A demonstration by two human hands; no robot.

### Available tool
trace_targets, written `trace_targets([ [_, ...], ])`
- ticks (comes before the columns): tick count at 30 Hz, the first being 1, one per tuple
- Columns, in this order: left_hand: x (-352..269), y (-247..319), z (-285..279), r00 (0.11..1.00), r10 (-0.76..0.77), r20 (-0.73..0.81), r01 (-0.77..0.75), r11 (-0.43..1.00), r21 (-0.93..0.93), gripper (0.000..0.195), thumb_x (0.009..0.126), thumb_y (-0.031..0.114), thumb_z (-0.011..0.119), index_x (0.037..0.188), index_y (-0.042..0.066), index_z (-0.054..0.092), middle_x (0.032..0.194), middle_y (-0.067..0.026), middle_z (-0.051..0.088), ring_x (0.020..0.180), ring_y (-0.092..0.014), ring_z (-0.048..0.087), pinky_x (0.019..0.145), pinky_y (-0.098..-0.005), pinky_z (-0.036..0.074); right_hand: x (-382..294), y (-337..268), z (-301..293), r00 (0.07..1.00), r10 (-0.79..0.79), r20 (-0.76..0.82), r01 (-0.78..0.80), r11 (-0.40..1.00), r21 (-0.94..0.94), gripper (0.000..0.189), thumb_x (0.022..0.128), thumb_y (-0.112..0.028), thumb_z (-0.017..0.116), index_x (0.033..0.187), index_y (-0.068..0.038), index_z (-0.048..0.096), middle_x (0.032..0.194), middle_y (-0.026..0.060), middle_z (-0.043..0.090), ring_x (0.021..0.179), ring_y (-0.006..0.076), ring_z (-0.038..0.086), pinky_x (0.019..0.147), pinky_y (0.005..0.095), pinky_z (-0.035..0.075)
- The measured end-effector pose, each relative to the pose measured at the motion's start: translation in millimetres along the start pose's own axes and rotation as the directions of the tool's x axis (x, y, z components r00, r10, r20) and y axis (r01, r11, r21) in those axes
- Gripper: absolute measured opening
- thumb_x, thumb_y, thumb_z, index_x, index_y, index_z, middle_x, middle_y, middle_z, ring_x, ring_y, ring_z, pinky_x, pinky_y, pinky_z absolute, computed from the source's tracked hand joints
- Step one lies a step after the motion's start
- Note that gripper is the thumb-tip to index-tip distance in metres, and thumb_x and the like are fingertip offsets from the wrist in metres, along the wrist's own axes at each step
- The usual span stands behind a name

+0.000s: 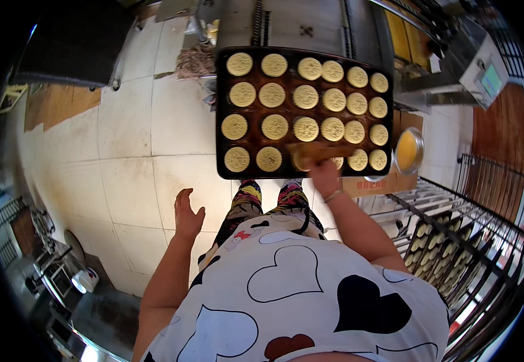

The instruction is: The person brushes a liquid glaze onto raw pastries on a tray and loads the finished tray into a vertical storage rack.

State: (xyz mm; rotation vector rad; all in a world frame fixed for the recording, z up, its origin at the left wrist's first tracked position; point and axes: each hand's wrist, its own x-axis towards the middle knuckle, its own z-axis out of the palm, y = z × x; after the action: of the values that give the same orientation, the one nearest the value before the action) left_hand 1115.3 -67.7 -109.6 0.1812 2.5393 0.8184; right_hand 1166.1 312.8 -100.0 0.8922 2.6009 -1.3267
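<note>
A dark baking tray [253,174] lies in front of me, holding rows of round, pale pastries [305,129] stamped with raised patterns. My right hand [325,178] is shut on a brush [329,151], blurred by motion, over the tray's near row; the brush hides part of one or two pastries there. To the left of the tray, my left hand [188,216] is held in the air with its fingers apart and nothing in it. A metal bowl of yellow liquid [407,151], likely egg wash, stands just right of the tray.
Beyond the tray is a metal conveyor machine [307,22]. Cardboard [379,184] lies under the bowl. At the lower right, a metal rack [470,253] holds several trays of pastries. A control box with a screen [488,77] stands at the upper right, a dark cabinet [72,40] at the upper left.
</note>
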Motion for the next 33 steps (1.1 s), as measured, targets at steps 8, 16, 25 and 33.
trace_targets([
  [8, -30, -38, -7, 0.982, -0.178, -0.063, 0.171, 0.980, -0.099, 0.059, 0.067, 0.005, 0.064, 0.120, 0.004, 0.039, 0.124, -0.0172, 0.039, 0.117, -0.035, 0.036, 0.098, -0.0420, 0.033, 43, -148, 99, 0.823, -0.278, 0.495, 0.435, 0.869, -0.235, 0.029, 0.080, -0.022, 0.052, 0.097, 0.001, 0.050, 0.069, 0.0192, 0.060, 0.064, 0.0364, 0.059, 0.057, 0.0451, 0.048],
  [16, -62, -69, 1, 0.935, -0.351, -0.050, 0.338, 0.925, -0.172, 0.060, 0.067, 0.004, 0.064, 0.121, 0.004, 0.038, 0.123, -0.0170, 0.038, 0.117, -0.035, 0.036, 0.098, -0.0414, 0.034, 84, -173, 116, 0.749, -0.424, 0.509, 0.634, 0.682, -0.364, 0.037, 0.079, -0.024, 0.053, 0.107, 0.000, 0.049, 0.066, 0.0221, 0.058, 0.058, 0.0383, 0.058, 0.054, 0.0476, 0.047],
  [25, -54, -58, 2, 0.938, -0.347, -0.024, 0.337, 0.924, -0.180, 0.061, 0.067, 0.005, 0.065, 0.122, 0.004, 0.038, 0.125, -0.0171, 0.037, 0.117, -0.035, 0.036, 0.097, -0.0413, 0.034, 231, -199, 93, 0.671, -0.702, 0.238, 0.695, 0.485, -0.530, 0.017, 0.080, -0.019, 0.051, 0.089, -0.004, 0.053, 0.065, 0.0163, 0.059, 0.060, 0.0347, 0.059, 0.054, 0.0453, 0.047],
  [33, -42, -48, 11, 0.952, -0.307, -0.019, 0.298, 0.935, -0.190, 0.062, 0.067, 0.005, 0.065, 0.122, 0.003, 0.037, 0.123, -0.0180, 0.039, 0.116, -0.035, 0.037, 0.097, -0.0415, 0.035, 46, -106, 95, 0.730, -0.213, 0.650, 0.503, 0.811, -0.299, 0.028, 0.079, -0.031, 0.057, 0.089, -0.004, 0.059, 0.068, 0.0192, 0.060, 0.058, 0.0343, 0.059, 0.055, 0.0441, 0.047],
])
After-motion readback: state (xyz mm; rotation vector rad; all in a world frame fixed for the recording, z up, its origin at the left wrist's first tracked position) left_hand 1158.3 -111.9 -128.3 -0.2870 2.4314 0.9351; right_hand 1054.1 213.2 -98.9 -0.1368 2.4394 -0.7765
